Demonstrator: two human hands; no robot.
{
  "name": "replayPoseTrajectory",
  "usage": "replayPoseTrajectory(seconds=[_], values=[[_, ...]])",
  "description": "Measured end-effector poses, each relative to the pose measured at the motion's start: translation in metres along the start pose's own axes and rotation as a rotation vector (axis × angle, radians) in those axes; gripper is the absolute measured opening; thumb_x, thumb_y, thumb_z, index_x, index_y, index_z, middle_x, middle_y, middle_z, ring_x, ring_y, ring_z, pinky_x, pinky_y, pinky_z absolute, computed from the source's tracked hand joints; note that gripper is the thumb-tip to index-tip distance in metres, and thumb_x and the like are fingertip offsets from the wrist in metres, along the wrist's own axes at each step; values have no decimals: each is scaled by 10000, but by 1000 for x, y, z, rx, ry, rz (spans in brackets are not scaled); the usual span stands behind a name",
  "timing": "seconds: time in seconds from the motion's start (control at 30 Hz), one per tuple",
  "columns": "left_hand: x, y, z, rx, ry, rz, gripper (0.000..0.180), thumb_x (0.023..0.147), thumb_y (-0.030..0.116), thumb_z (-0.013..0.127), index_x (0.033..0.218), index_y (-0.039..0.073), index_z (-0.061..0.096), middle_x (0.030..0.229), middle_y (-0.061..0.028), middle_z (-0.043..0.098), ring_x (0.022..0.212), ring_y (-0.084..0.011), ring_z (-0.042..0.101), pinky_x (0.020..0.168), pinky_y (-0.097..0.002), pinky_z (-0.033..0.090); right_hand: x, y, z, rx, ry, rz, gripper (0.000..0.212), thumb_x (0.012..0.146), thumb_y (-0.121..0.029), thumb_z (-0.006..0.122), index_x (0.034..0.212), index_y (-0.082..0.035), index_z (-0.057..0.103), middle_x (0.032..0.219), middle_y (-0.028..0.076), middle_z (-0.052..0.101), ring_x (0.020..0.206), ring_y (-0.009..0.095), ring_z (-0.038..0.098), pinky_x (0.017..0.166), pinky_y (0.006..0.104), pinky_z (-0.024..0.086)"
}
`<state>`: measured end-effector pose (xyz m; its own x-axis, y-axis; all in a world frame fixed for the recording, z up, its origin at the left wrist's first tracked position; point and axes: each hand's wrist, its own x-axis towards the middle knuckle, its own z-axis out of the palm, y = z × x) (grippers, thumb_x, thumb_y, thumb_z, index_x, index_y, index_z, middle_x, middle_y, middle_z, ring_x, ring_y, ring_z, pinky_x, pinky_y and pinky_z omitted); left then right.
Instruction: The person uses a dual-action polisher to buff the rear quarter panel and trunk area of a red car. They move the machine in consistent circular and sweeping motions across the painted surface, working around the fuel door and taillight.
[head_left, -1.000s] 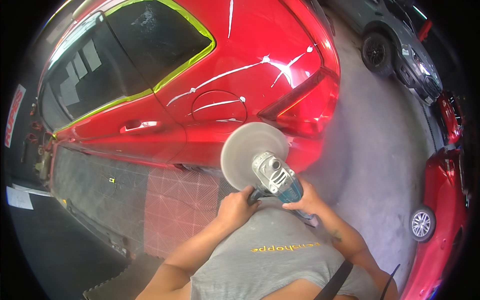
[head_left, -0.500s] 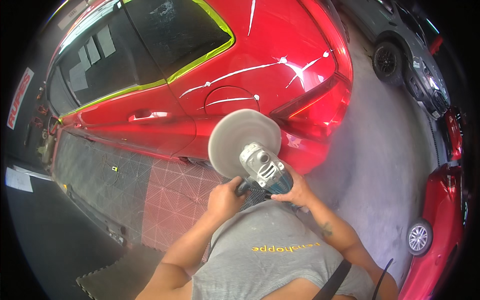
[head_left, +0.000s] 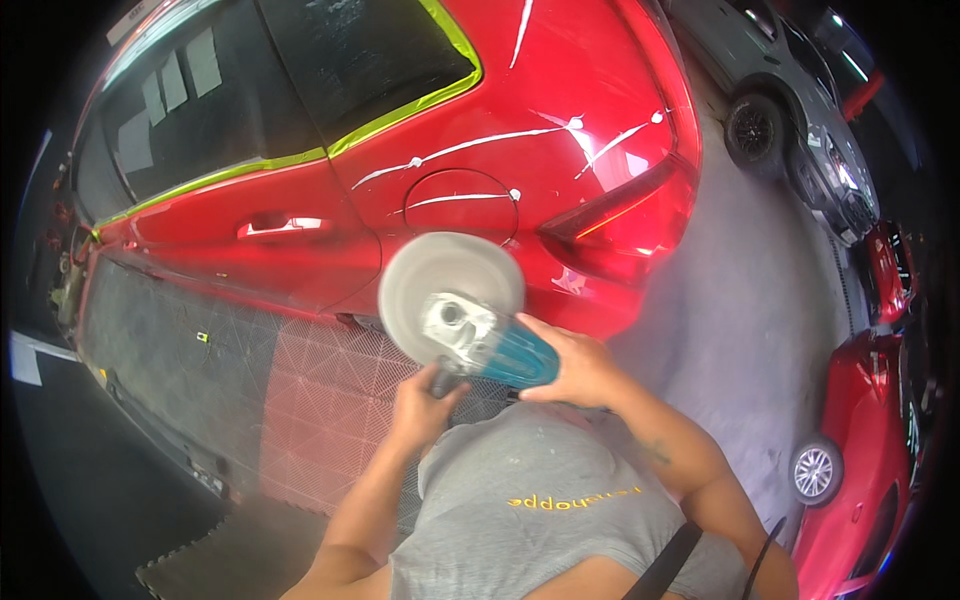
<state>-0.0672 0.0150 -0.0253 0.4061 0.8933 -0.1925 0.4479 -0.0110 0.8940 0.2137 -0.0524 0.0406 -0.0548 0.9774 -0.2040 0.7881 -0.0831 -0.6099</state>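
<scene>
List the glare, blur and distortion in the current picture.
Head view: bright glare on the near door handle; head view: the polishing pad looks smeared, perhaps from spinning; head view: fisheye distortion curves the red car at far right along the rim, and the corners fall to black.

The rotary polisher [head_left: 490, 345] I grip is teal on its housing [head_left: 522, 357] and silver-grey at its gear head [head_left: 450, 320], with a dark grey side handle [head_left: 446, 380] and an off-white pad [head_left: 425, 268]. My T-shirt [head_left: 540, 450] is grey with yellow lettering, my strap [head_left: 665, 565] black. The car body [head_left: 560, 80] shines bright red, marked by thin white streaks [head_left: 465, 153]; its tape [head_left: 462, 45] is yellow-green, its window glass [head_left: 370, 60] smoky dark, its tail lamp [head_left: 635, 220] deeper red with an orange-red line. I see dull red floor tiles [head_left: 320, 410] patterned in triangles, pale grey concrete [head_left: 730, 330], a grey SUV [head_left: 795, 85] with a black wheel [head_left: 755, 130], and a red car [head_left: 855, 450] with a silver wheel [head_left: 818, 470].
</scene>
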Motion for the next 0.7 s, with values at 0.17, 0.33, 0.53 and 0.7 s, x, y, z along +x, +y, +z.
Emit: replayPoseTrajectory(seconds=[0.17, 0.33, 0.53, 0.7], values=[[4, 13, 50, 55, -165, 119, 357, 928, 314, 877, 1175, 84, 760, 887, -183, 770, 770, -287, 762, 744, -406, 582, -56, 44, -8, 89, 83, 98, 1221, 657, -439, 977, 1698, -191, 389, 1468, 216, 675, 1294, 413, 689, 1100, 488, 545], [11, 24, 44, 203, -174, 150, 330, 929, 354, 859, 1116, 102, 757, 863, -180, 771, 822, -388, 769, 718, -456, 583, -63, 68, 23, 247, 152, 156, 1238, 634, -401, 1002, 1693, -170, 402, 1443, 214, 695, 1283, 366, 711, 1095, 457, 553], [24, 13, 7, 304, -74, 174, 304, 913, 358, 870, 1065, 119, 760, 840, -175, 759, 777, -383, 759, 691, -474, 579, -27, 52, 57, 264, 265, 75, 1254, 630, -402, 1011, 1697, -168, 396, 1452, 200, 694, 1288, 345, 711, 1098, 453, 550], [19, 6, -17, 246, -56, 78, 287, 916, 290, 878, 1108, 104, 772, 827, -168, 749, 738, -313, 744, 715, -420, 572, -6, 14, 38, 133, 159, 44, 1234, 666, -477, 974, 1707, -189, 377, 1497, 192, 661, 1317, 369, 685, 1097, 473, 545]])
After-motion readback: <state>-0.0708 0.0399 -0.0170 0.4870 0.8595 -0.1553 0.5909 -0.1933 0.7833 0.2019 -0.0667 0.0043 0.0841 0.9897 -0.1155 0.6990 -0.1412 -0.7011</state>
